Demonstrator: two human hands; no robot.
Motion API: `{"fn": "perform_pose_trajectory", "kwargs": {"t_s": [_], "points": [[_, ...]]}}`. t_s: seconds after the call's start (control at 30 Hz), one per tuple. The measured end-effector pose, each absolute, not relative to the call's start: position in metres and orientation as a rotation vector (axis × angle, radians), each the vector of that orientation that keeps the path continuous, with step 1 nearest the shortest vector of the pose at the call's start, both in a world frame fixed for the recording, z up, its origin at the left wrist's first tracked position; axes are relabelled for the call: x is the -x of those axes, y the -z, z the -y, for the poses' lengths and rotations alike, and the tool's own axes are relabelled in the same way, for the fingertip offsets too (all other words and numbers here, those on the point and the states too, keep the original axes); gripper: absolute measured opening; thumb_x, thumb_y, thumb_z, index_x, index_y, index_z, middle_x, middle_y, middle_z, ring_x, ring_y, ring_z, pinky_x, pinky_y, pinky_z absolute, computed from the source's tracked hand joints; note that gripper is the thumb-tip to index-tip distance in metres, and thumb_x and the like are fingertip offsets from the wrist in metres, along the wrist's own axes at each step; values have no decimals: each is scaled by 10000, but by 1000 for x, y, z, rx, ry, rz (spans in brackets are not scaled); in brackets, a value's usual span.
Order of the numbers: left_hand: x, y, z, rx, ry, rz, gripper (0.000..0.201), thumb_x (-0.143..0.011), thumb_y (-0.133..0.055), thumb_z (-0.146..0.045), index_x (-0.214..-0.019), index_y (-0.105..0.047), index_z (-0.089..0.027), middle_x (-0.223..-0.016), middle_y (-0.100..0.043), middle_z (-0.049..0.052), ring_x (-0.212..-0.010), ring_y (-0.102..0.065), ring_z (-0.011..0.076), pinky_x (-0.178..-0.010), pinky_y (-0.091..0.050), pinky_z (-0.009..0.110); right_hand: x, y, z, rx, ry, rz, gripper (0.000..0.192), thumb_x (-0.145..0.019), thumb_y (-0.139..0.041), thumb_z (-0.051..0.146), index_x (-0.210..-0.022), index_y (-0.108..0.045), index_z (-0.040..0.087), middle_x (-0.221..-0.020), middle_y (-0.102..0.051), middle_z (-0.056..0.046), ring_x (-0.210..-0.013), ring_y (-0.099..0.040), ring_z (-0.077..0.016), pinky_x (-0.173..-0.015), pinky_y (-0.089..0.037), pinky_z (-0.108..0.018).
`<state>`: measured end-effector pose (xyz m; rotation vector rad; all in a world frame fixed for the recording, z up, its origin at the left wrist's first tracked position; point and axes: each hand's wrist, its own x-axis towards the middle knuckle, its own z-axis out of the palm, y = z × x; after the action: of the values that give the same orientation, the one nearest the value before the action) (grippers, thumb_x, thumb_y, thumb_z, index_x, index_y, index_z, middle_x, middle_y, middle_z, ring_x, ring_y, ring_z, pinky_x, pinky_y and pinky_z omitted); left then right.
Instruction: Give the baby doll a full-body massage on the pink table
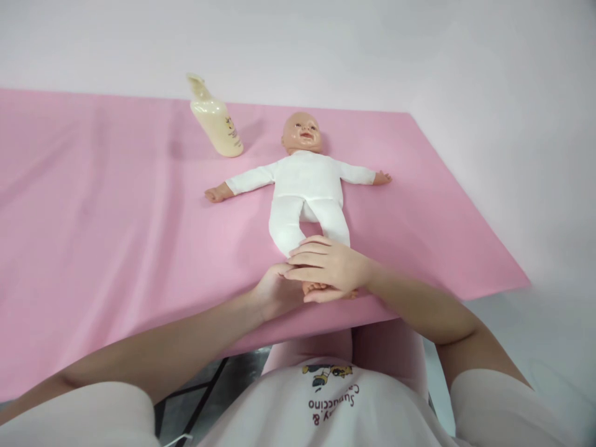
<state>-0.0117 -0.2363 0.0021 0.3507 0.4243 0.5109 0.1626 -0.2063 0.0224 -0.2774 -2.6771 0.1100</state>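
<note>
Doll [307, 177] lies face-up on the bench [116, 248], legs [285, 225] probably placed within reach of the right hand [333, 266], spread over them as if steadying, the left hand [278, 293] alongside, its grip too hidden to tell.

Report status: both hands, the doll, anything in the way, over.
Right hand across the doll, thumb by its toes; left hand alongside, fingers mostly hidden. Doll on its back, arms spread. Pump bottle beyond one arm, not obstructing.

Pink-covered table [414, 242], doll [306, 177], upright pump bottle [216, 127]
</note>
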Motion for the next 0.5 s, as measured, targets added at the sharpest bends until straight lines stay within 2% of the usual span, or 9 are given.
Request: {"fn": "perform_pose_trajectory", "kwargs": {"t_s": [0.2, 0.3, 0.4, 0.5], "points": [[10, -4, 237, -380, -483, -335, 449, -645, -501, -210, -1042, -685, -108, -937, -738, 78, -995, -653, 275, -968, -385, 421, -163, -23, 206, 279, -101, 2705, 367, -954, -450, 335, -1247, -599, 172, -1173, -646, -102, -1200, -513, -216, -1062, -390, -440], [11, -2, 236, -341, -505, -363, 401, -652, -500, -196, -999, -682, -110, -927, -734, 67, -1004, -645, 263, -959, -400, 402, -162, -24, 207, 286, -122, 2693, 399, -951, -462, 408, -1229, -613, 164, -1147, -654, -109, -1185, -526, -220, -1048, -399, -441], [12, 0, 236, -264, -530, -409, 407, -637, -526, -177, -1013, -667, -115, -1002, -723, 76, -1058, -622, 258, -986, -400, 402, -161, -25, 206, 276, -134, 2683, 507, -922, -487, 539, -1210, -625, 146, -1129, -660, -120, -1162, -540, -226, -1030, -412, -434], [12, 0, 236, -218, -543, -413, 440, -614, -545, -160, -1038, -658, -121, -1067, -712, 84, -1119, -596, 262, -1024, -387, 410, -161, -25, 206, 262, -115, 2647, 525, -920, -490, 554, -1210, -629, 139, -1109, -668, -116, -1149, -548, -219, -1028, -415, -415]]}}
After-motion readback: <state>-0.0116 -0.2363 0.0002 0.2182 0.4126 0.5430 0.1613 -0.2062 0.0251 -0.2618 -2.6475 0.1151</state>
